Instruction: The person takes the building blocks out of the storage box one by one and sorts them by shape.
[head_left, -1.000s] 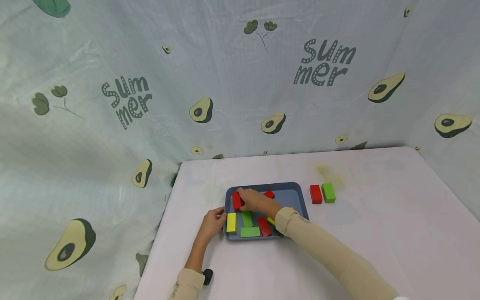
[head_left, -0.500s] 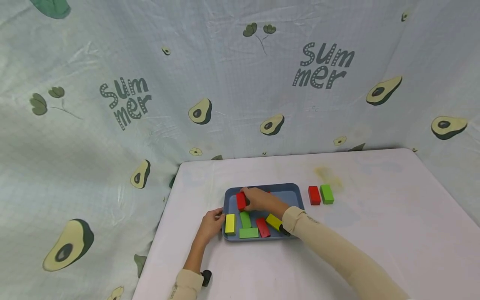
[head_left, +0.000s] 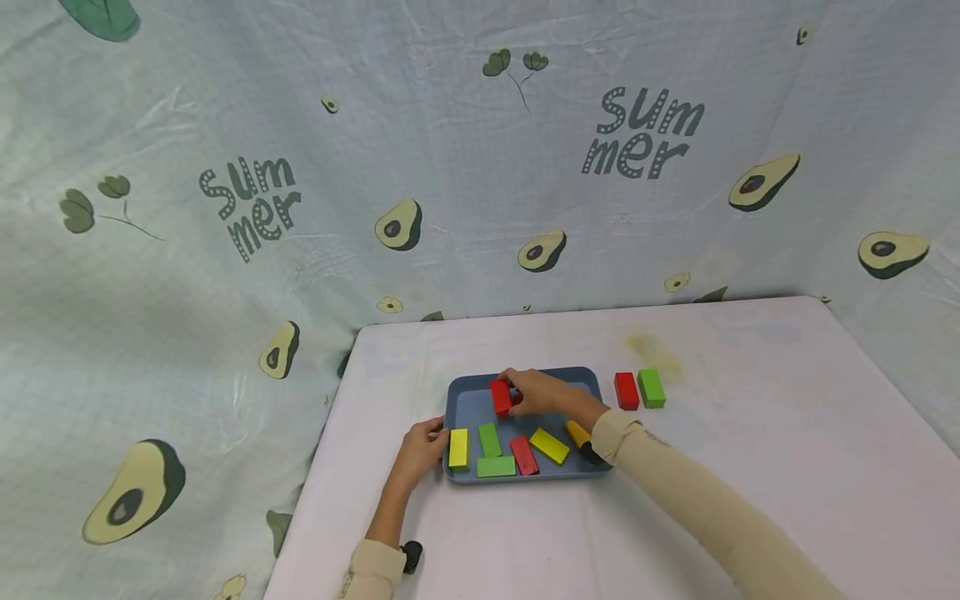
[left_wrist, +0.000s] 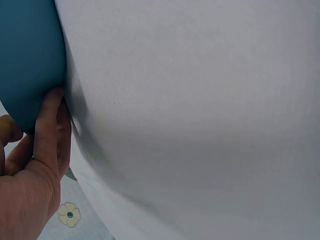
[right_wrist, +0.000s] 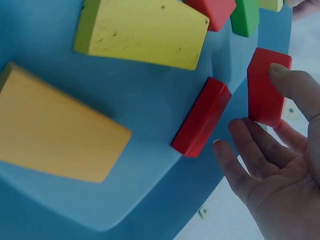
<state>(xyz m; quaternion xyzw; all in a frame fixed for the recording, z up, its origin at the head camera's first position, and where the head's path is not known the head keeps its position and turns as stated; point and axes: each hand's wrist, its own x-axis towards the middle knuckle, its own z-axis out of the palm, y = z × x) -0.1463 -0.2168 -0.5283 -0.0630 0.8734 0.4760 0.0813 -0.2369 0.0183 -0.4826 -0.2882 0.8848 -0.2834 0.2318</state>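
Note:
A blue-grey tray (head_left: 471, 405) lies on the white table with several coloured blocks in it. My right hand (head_left: 542, 392) pinches a red block (head_left: 500, 398) between thumb and fingers above the tray's back half; the right wrist view shows the thumb on that red block (right_wrist: 267, 92). Below it another red block (right_wrist: 202, 117) lies in the tray. At the tray's left edge my left hand (head_left: 420, 450) grips the rim, thumb and fingers on either side of the tray wall (left_wrist: 35, 60). Near this hand stands a yellow block (head_left: 459, 450).
Green blocks (head_left: 496, 467), a red block (head_left: 524, 455), a yellow block (head_left: 550, 446) and an orange-yellow block (head_left: 577, 433) lie along the tray's front. Right of the tray, a red block (head_left: 627, 391) and a green block (head_left: 652, 388) stand on the table. A patterned cloth (head_left: 465, 150) hangs behind.
My right hand has moved to the right across the tray with the red block in its fingers. More of the yellow blocks now shows. The left hand stays at the rim.

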